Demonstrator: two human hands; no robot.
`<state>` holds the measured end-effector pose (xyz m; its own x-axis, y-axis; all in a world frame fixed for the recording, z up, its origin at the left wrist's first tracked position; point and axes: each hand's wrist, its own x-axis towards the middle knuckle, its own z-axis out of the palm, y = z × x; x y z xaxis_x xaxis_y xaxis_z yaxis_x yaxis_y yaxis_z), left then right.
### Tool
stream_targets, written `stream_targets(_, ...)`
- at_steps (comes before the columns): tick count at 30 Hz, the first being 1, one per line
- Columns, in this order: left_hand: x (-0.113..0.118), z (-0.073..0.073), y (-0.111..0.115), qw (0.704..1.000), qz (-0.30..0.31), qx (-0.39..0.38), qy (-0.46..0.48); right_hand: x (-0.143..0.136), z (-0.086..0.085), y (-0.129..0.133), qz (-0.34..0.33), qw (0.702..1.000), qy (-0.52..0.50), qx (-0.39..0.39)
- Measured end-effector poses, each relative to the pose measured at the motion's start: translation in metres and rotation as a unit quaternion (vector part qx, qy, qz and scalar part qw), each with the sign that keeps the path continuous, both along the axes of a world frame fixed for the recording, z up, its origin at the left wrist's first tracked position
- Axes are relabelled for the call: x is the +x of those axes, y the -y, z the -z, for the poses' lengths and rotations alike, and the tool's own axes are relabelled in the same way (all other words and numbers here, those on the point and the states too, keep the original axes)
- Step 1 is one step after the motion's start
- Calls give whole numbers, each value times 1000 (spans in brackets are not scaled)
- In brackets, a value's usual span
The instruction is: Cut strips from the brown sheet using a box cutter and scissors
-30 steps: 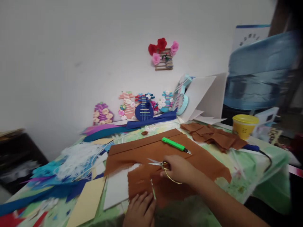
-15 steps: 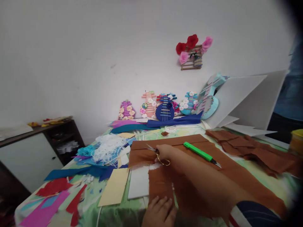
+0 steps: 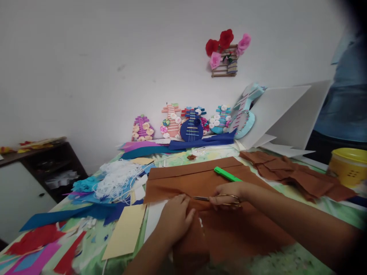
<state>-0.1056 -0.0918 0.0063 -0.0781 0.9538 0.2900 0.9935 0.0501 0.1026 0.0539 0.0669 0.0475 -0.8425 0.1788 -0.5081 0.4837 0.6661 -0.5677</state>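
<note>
A large piece of brown fabric [image 3: 183, 177] lies on the table with a cut running through it. My right hand [image 3: 226, 193] holds a pair of scissors [image 3: 233, 204] by the gold-coloured handles. Their blades point left, low over the fabric, and look closed or nearly so. My left hand [image 3: 176, 214] is at the fabric's left part, just left of the scissor tips, with its fingers bent over the fabric and its thumb apart. Behind my right hand lies a green utility knife [image 3: 226, 173], its blade end hidden. A white board [image 3: 155, 217] shows partly under the fabric.
Left lie a cream card [image 3: 124, 231], a heap of white string [image 3: 116, 179] and coloured scraps [image 3: 34, 238]. Several decorated instrument models, one a blue lute [image 3: 191, 130], stand along the wall. Right are folded brown pieces [image 3: 298, 173], white boards [image 3: 275, 110] and a yellow-lidded tub [image 3: 348, 168].
My left hand has moved up from the front edge to beside the scissors. My right hand with the scissors has come nearer and right, now covering the knife's blade end. The view has shifted right.
</note>
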Motion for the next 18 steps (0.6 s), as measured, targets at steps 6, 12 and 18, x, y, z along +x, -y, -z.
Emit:
stream_targets(6, 0, 21, 1, 1000, -5, 4, -12, -14, 4, 1, 60, 992, 56, -99)
stream_targets(12, -1, 24, 2, 1000, -10, 27, 5, -26, -5, 7, 68, 982, 129, -120)
stream_targets(18, -2, 24, 2, 1000, -11, 18, 20, -26, 1, 2, 84, 976, 153, -129)
